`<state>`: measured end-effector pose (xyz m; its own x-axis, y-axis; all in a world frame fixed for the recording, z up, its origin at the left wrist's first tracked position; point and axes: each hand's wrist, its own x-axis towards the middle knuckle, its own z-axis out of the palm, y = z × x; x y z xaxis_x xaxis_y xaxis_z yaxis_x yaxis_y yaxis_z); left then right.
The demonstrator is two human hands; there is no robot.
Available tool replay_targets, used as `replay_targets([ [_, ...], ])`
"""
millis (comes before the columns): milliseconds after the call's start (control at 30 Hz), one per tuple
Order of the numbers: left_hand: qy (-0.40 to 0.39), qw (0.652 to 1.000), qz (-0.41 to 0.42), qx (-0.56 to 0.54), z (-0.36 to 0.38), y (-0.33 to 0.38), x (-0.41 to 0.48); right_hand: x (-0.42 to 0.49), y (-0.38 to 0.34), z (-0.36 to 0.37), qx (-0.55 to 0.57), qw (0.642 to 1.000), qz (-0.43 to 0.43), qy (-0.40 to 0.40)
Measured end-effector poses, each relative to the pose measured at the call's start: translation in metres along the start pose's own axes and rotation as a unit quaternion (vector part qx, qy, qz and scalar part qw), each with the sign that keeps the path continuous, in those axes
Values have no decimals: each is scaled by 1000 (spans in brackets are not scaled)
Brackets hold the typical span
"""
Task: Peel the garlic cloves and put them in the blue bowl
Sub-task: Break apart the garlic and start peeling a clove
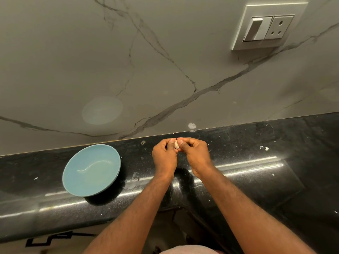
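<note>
On the black worktop (pixel 238 180), against a grey marble-veined wall (pixel 165 70), a blue bowl (pixel 91 171) sits to the left of the person's hands, well apart from them. A white switch and socket plate (pixel 267 26) is fixed to the wall at the upper right. Pale scraps (pixel 266 148) lie on the worktop far to the right, a small speck (pixel 143 142) lies between the bowl and the hands, and a white spot (pixel 192 125) shows at the foot of the wall just behind the hands. Nothing lies between the hands and the bowl but bare, speckled stone.

The left hand (pixel 163 156) and the right hand (pixel 197 154) meet near the back edge of the worktop, knuckles curled inward. Their fingers (pixel 172 141) are drawn close together, and both thumbs press onto a garlic clove (pixel 176 145) pinched between the two hands. The other fingers are folded under, mostly hidden behind the backs of the hands.

The clove is held above the worktop, not in the bowl. Only a small pale sliver of it shows between the thumbs. Its long axis runs roughly away from the person, toward the wall. Which end is the tip cannot be told.
</note>
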<state>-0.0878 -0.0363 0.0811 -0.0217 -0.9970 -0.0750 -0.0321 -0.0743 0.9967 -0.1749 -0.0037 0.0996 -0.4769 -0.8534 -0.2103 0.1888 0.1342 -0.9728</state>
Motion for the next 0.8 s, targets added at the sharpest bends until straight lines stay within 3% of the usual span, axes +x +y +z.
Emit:
replay_targets([
  [267,-11,998,-48,-26,-2,-2,4,2,4,0,-5,1000,-4,13],
  [500,-98,989,-89,-67,-8,5,8,6,2,-8,-6,1000,2,8],
  [800,-136,975,-138,-111,-17,8,14,3,-2,-15,73,996,47,-34],
])
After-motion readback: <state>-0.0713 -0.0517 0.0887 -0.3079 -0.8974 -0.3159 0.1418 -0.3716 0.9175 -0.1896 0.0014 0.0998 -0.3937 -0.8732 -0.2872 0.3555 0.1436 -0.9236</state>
